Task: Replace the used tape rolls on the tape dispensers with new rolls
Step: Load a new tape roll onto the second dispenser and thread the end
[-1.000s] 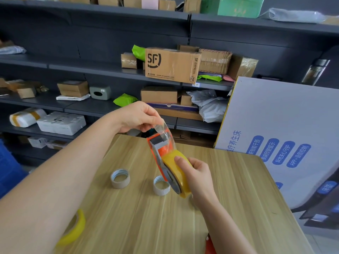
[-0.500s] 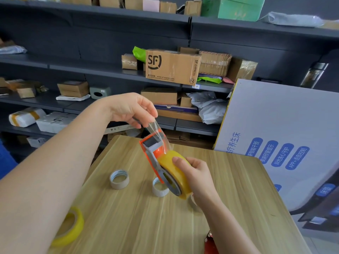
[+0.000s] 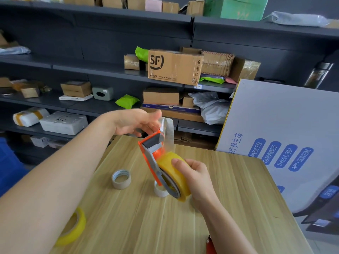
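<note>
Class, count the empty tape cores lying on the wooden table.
2. One empty core lies in the open left of the dispenser; the other sits partly hidden behind it. Others may be hidden by the arms.

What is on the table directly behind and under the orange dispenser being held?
An emptied whitish tape core stands on the wooden table, partly hidden by the orange dispenser and its yellow roll. Whether anything else lies behind it cannot be seen.

A red object (image 3: 210, 245) is cut off by the bottom edge.
</note>
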### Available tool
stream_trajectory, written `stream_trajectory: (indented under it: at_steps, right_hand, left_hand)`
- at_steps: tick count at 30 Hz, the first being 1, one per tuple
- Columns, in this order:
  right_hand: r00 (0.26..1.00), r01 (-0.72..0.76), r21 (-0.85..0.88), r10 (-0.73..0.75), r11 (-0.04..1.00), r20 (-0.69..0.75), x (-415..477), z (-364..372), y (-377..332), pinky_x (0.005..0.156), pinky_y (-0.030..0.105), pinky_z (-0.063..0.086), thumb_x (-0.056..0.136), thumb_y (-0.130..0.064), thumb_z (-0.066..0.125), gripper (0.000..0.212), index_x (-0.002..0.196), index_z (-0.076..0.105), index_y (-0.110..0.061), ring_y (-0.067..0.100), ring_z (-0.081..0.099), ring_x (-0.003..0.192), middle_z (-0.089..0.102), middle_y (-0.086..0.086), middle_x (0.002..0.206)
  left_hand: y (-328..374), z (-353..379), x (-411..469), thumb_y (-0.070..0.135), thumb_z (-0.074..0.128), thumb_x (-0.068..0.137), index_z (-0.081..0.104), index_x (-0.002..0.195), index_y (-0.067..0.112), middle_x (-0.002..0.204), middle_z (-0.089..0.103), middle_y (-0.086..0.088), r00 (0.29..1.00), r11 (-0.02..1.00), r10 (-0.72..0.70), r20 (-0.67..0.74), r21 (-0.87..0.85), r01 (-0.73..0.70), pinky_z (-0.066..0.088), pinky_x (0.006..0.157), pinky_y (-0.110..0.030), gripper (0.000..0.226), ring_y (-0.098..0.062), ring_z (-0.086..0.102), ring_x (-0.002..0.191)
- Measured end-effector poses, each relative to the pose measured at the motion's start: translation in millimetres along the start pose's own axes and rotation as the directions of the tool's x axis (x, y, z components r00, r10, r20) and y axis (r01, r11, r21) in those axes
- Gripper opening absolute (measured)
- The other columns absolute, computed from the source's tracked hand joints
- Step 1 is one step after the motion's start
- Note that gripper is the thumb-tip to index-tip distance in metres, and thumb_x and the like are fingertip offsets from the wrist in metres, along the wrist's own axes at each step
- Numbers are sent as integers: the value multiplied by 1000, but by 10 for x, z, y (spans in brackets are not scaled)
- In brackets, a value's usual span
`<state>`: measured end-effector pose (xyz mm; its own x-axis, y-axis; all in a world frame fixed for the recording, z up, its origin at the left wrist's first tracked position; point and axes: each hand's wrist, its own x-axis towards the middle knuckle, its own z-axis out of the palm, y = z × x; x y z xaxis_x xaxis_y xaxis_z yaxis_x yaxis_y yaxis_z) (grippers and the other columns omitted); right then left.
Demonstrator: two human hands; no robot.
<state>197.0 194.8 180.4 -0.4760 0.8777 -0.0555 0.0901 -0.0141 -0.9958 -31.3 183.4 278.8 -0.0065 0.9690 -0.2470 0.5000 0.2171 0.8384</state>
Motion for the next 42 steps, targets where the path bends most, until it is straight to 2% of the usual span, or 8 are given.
stream_trajectory:
  at_steps: [6, 14, 27, 31, 34, 36, 39, 42]
  right_hand:
    - [1000, 8, 41, -7, 999, -27, 24, 17, 32, 64, 39, 53, 62, -49, 72, 50, 77, 70, -2, 25, 66, 66, 70, 20, 75]
    - [996, 46, 62, -42, 997, -76, 52, 10, 44, 63, 39, 47, 57, -55, 70, 63, 78, 65, 3, 27, 60, 66, 65, 24, 74]
    - [993, 64, 32, -60, 997, -103, 57, -25, 55, 63, 38, 49, 63, -51, 70, 53, 76, 65, 0, 25, 60, 66, 64, 26, 75]
    - [990, 79, -4, -78, 997, -113, 66, -16, 50, 58, 35, 41, 62, -51, 68, 58, 74, 59, 5, 22, 51, 61, 53, 12, 64]
    - [985, 93, -16, -95, 996, -146, 68, 11, 59, 57, 33, 36, 63, -51, 67, 63, 75, 55, 9, 19, 44, 59, 47, 9, 63]
    - [980, 102, 14, -98, 995, -172, 63, 10, 64, 57, 32, 34, 67, -48, 67, 59, 73, 53, 9, 18, 41, 58, 44, 9, 62]
    - [982, 104, 31, -98, 994, -160, 61, -8, 57, 55, 31, 35, 69, -46, 67, 55, 72, 55, 7, 18, 43, 58, 46, 8, 61]
    - [987, 98, 28, -94, 995, -130, 56, 7, 65, 57, 32, 40, 68, -48, 67, 53, 73, 60, 5, 19, 49, 59, 52, 8, 62]
  left_hand:
    - [68, 291, 4, 23, 86, 65, 71, 73, 14, 87, 71, -10, 947, 991, 132, -293, 6, -137, 48, 76, -36, 20, -19, 61, 83]
    - [74, 452, 6, 32, 83, 70, 72, 73, 14, 77, 71, 0, 839, 962, 243, -487, 231, -145, 55, 67, -34, 21, -15, 66, 77]
    - [148, 536, -21, 19, 69, 86, 68, 73, 16, 84, 65, -2, 817, 932, 271, -509, 352, -90, 50, 71, -33, 13, -15, 60, 81]
    - [130, 497, -44, 18, 65, 88, 70, 78, 7, 79, 63, -4, 809, 921, 222, -544, 390, 10, 44, 63, -29, 16, -15, 55, 71]
    - [84, 436, -84, 17, 64, 89, 70, 82, 2, 85, 67, -14, 819, 927, 158, -552, 369, 70, 49, 68, -36, 18, -23, 58, 75]
    - [53, 394, -127, 17, 62, 90, 70, 85, 7, 86, 67, -8, 791, 944, 151, -593, 323, 61, 50, 73, -38, 14, -23, 61, 81]
    - [38, 352, -180, 16, 60, 92, 64, 83, 14, 79, 64, 3, 809, 962, 139, -572, 271, 26, 45, 61, -27, 11, -13, 57, 69]
    - [21, 285, -192, 8, 59, 92, 62, 82, 11, 72, 68, 1, 870, 999, 34, -491, 16, -30, 36, 51, -22, 11, -13, 52, 57]
